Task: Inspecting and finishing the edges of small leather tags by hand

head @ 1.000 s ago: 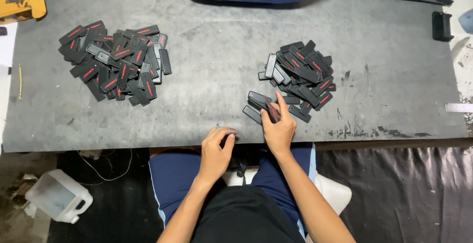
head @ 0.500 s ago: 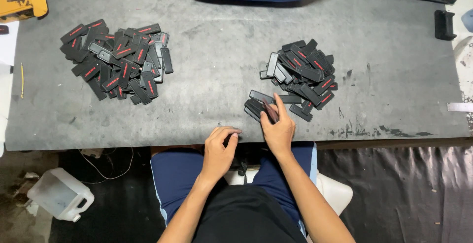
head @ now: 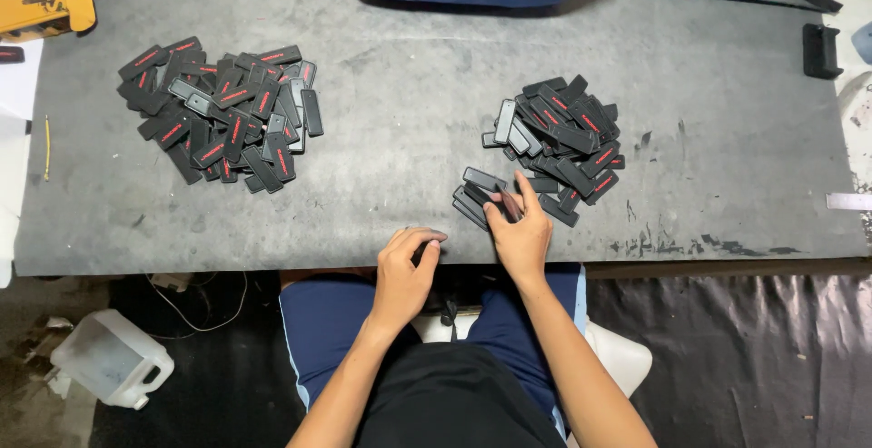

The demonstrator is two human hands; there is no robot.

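Picking step: my right hand (head: pixel 520 234) fingers pinch a black tag (head: pixel 505 201) off the right pile (head: pixel 556 139); my left hand (head: pixel 406 266) curls, contents unclear, at the tabletop's (head: pixel 409 139) near edge. Next: lift cleanly.

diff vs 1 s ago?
Barely any. Right hand stays on the black pieces at the near edge of the right pile; left hand stays at the table edge holding something small and dark. Left pile unchanged.

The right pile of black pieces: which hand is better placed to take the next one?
Probably the right hand: its fingers already touch the right pile. The left hand rests at the table edge.
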